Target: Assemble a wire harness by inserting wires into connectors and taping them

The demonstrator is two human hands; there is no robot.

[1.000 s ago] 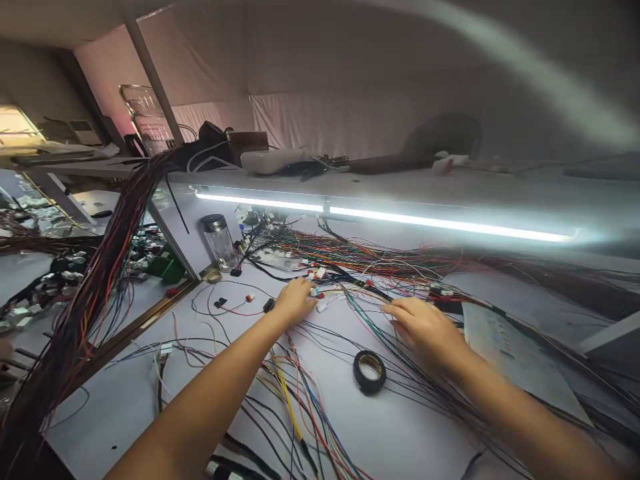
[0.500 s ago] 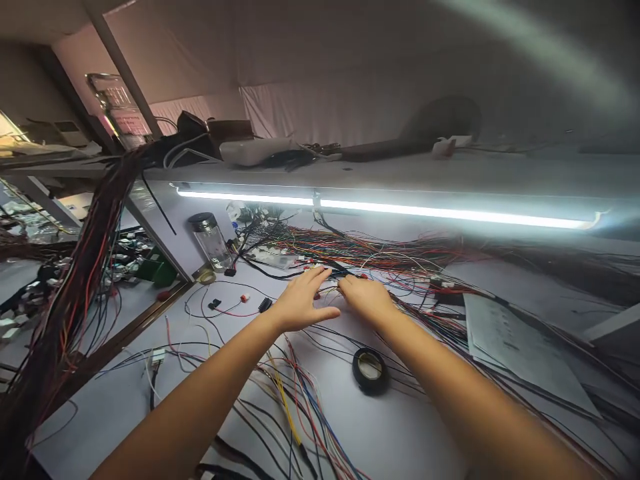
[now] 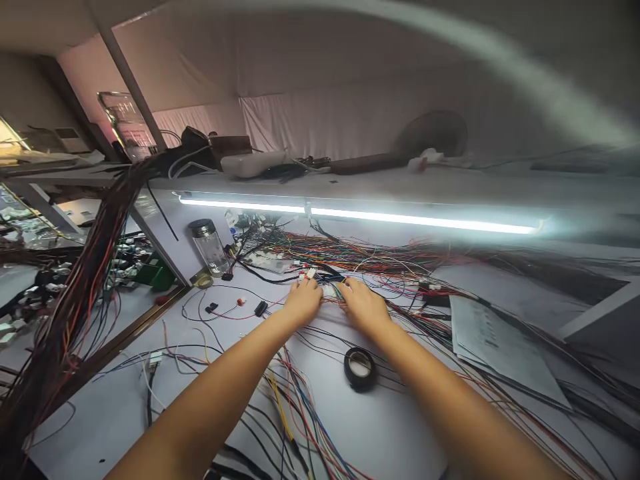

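Two bare, slender forearms, smooth to the wrist, with left hand [image 3: 303,301] and right hand [image 3: 364,308] likewise bare.

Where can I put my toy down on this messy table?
The barest patch lies below the tape roll, between the loose coloured wires and the right forearm. Another lies at the near left corner of the table. Around the left hand and right hand, and back to the lamp, the wire tangle is crowded.

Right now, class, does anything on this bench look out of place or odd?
Nothing spilled or visibly damaged; only disorder: loose coloured wires sprawl tangled across the bench around the black tape roll, left hand and right hand among them.
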